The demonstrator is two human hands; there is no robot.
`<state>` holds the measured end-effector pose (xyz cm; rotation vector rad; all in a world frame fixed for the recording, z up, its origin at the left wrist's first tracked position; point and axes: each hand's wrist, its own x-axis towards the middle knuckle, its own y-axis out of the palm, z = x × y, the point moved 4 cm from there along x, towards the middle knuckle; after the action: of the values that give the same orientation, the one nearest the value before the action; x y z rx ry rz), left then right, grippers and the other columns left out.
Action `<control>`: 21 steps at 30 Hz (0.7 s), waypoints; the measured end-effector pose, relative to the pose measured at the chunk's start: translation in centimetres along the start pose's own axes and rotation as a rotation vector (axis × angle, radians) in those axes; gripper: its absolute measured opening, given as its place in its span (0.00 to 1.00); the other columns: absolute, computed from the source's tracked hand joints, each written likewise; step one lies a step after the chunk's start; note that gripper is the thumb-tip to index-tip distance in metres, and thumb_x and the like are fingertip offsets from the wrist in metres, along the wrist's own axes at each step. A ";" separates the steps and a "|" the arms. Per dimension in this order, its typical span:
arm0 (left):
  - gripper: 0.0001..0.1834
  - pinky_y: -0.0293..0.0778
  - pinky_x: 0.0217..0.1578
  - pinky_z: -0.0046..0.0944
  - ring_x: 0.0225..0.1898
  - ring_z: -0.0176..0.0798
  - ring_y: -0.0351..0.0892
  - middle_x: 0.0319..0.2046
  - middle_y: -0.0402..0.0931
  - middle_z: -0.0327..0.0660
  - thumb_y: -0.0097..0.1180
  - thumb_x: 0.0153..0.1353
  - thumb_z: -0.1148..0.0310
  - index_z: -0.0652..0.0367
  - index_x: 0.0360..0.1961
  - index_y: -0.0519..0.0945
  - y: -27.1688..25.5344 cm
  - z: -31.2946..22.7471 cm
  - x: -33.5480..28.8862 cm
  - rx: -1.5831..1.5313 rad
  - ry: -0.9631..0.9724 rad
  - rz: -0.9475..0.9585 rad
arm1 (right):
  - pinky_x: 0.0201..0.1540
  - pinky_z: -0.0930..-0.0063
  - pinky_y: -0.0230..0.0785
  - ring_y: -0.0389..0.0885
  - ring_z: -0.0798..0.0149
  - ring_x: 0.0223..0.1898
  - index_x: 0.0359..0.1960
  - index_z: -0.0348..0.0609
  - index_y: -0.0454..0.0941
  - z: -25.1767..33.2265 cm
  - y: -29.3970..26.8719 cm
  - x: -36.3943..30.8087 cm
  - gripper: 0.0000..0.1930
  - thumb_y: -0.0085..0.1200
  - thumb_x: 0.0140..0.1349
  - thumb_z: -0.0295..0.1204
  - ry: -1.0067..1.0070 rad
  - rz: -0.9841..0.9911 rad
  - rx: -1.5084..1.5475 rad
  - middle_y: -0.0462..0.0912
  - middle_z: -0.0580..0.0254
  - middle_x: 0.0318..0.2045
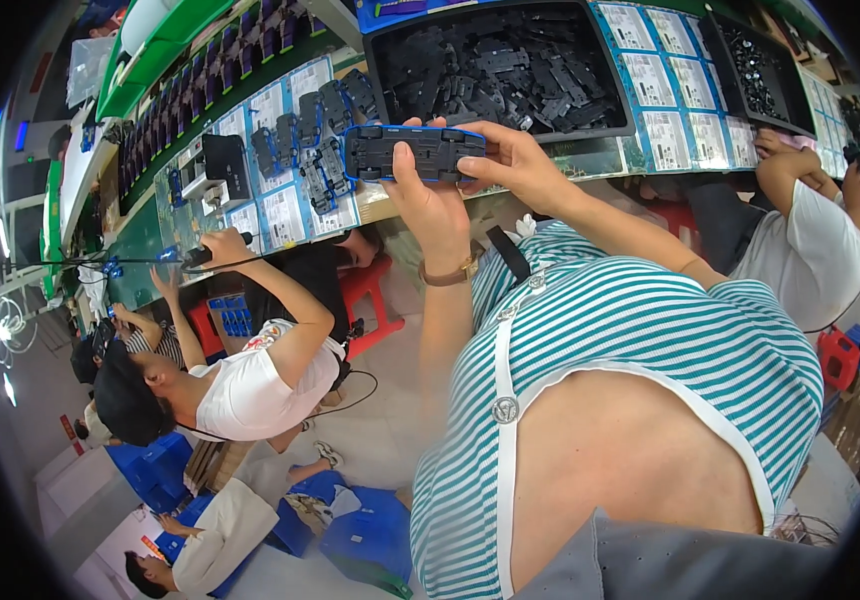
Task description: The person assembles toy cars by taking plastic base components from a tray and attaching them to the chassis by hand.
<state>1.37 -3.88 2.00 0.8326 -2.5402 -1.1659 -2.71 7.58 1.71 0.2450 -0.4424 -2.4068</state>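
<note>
1. Head view: at upper centre, a toy car (438, 155) shows its black underside and blue edge.
2. The left grip (432, 218) grasps it, thumb across the underside; the right grip (518, 168) pinches its right end.
3. Above, a black tray (612, 129) holds dark parts (505, 75) on the worktop (145, 240).

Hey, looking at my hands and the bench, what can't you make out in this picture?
All in the head view:
Blue toy car with a black plastic underside: its top faces away.
Left hand: most fingers are hidden behind the car.
Heap of black plastic parts: upper pieces cover the lower ones.
Small glossy dark parts, upper right: too small to identify.
</note>
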 end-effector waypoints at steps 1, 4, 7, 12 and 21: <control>0.21 0.75 0.52 0.49 0.50 0.51 0.77 0.49 0.73 0.48 0.52 0.67 0.60 0.62 0.55 0.66 0.0 -0.1 0.0 0.027 0.023 -0.001 | 0.44 0.71 0.80 0.79 0.65 0.48 0.58 0.33 0.68 0.0 0.1 0.1 0.24 0.59 0.63 0.31 -0.012 -0.011 0.028 0.77 0.55 0.49; 0.20 0.76 0.52 0.50 0.50 0.52 0.77 0.50 0.73 0.49 0.50 0.69 0.60 0.62 0.55 0.66 -0.4 -0.3 0.3 0.034 0.014 -0.035 | 0.44 0.71 0.79 0.79 0.66 0.47 0.58 0.33 0.69 -0.4 0.5 0.3 0.24 0.59 0.63 0.30 0.001 -0.029 0.013 0.78 0.55 0.48; 0.18 0.76 0.51 0.46 0.51 0.47 0.77 0.48 0.75 0.47 0.47 0.70 0.60 0.62 0.52 0.71 -2.0 -0.5 0.2 0.065 -0.045 -0.080 | 0.43 0.74 0.78 0.80 0.69 0.44 0.57 0.35 0.70 -0.8 1.3 0.4 0.22 0.58 0.64 0.31 0.025 -0.021 -0.051 0.79 0.59 0.47; 0.18 0.75 0.45 0.37 0.43 0.34 0.78 0.40 0.78 0.41 0.50 0.69 0.55 0.60 0.48 0.74 -1.1 -1.4 -0.6 0.247 0.041 0.047 | 0.54 0.70 0.72 0.76 0.66 0.52 0.57 0.39 0.71 -2.3 0.4 0.3 0.21 0.57 0.64 0.31 0.046 -0.073 -0.136 0.77 0.62 0.51; 0.21 0.74 0.49 0.35 0.47 0.35 0.78 0.46 0.78 0.43 0.55 0.68 0.61 0.65 0.55 0.73 -5.5 -3.5 0.6 0.086 0.094 -0.124 | 0.44 0.76 0.76 0.78 0.72 0.43 0.55 0.36 0.71 -2.8 0.8 0.6 0.18 0.57 0.64 0.27 -0.056 0.019 -0.219 0.78 0.64 0.44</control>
<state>4.60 -9.30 0.13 1.0541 -2.5079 -1.0312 -1.92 5.93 -0.59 0.0767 -0.2025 -2.4244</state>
